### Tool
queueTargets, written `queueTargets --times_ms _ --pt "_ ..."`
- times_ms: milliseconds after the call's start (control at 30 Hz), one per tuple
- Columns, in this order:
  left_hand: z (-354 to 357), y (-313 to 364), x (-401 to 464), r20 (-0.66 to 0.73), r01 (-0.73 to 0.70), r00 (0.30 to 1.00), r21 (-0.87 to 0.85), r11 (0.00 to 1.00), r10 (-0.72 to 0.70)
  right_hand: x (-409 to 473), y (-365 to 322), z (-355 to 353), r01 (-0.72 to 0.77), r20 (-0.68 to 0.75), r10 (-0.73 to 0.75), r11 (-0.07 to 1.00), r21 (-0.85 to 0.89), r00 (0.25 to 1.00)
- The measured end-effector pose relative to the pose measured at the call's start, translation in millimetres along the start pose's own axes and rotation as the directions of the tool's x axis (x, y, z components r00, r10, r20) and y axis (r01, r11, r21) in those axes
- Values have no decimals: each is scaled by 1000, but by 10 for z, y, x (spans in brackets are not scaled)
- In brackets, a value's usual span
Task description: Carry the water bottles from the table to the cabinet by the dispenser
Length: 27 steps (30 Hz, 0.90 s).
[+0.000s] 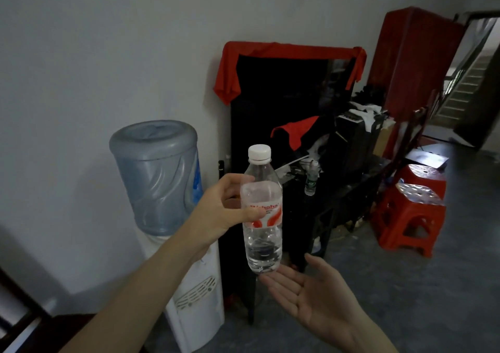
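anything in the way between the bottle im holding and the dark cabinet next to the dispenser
Nothing visible blocks it. The water bottle is held upright in the left hand, with the open right hand just under its base. The dark cabinet right of the dispenser lies straight ahead, though its top already carries a small bottle and clutter.

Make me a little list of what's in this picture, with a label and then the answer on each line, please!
held thing: water bottle, upright, white cap on, partly full
left hand: grip around the bottle's label
right hand: open, palm up, under the bottle's base
water dispenser: left, against the wall
dark cabinet: right of the dispenser, another small bottle on it
red stools: far right, on the floor
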<state>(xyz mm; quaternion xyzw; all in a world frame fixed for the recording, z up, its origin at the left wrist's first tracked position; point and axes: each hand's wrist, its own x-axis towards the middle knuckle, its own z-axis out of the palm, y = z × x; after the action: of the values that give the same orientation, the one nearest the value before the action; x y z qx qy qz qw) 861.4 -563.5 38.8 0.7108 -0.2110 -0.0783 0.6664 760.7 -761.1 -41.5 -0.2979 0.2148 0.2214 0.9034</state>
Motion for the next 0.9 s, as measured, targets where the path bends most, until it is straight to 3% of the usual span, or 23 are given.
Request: queueTargets --times_ms 300,500,900 --pt "-438 -606 1270 13 -27 1000 10 1000 27 1302 -793 85 -62 -48 63 998 30 997" --pt "-649 -1112 2137 36 -31 999 104 994 27 2283 -1297 91 -118 -117 130 988 103 985" --pt "-701 -2105 3285 -67 99 994 110 989 -92 3584 -1956 -296 -213 -214 243 965 152 946"
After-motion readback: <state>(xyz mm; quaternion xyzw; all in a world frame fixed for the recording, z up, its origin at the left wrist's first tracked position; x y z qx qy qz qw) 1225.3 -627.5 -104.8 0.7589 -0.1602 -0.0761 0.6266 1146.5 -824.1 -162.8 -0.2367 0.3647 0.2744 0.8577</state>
